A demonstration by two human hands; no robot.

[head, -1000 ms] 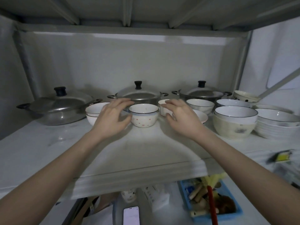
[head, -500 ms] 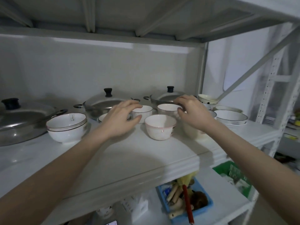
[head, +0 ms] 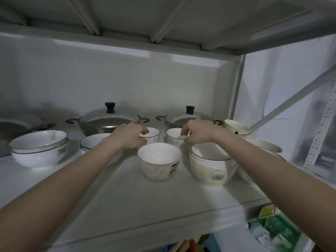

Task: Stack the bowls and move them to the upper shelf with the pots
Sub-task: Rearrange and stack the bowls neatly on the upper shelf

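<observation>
White metal shelf (head: 154,202) under a ribbed upper deck, pale wall behind, dim light. Two lidded pots at the back: left pot (head: 107,121) with black knob, right pot (head: 189,119) partly behind the right hand. Edge of a third pot (head: 20,125) at far left.

Bowls are all on this shelf, in front of the pots:
- pink-rimmed bowl (head: 159,160) front centre, standing alone, untouched
- blue-rimmed bowl (head: 151,134) behind it, to the left
- small white bowl (head: 174,136) behind it, to the right
- cream stack (head: 212,165) of nested bowls on the right, under the right forearm
- left stack (head: 40,148) of two white bowls, well apart from the hands
- shallow blue-edged bowl (head: 92,142) partly hidden by the left forearm
- spotted cream bowl (head: 236,127) at the back right

Left hand (head: 130,136): fingers curled over the near rim of the blue-rimmed bowl, thumb low on its side; reads as a grip. Right hand (head: 198,132): fingers curled down at the rim of the small white bowl, index tip at the edge; cannot tell if it really pinches the rim or just touches it. Frame is motion-blurred.

Lower shelf shows a green crate (head: 278,231) at bottom right.
</observation>
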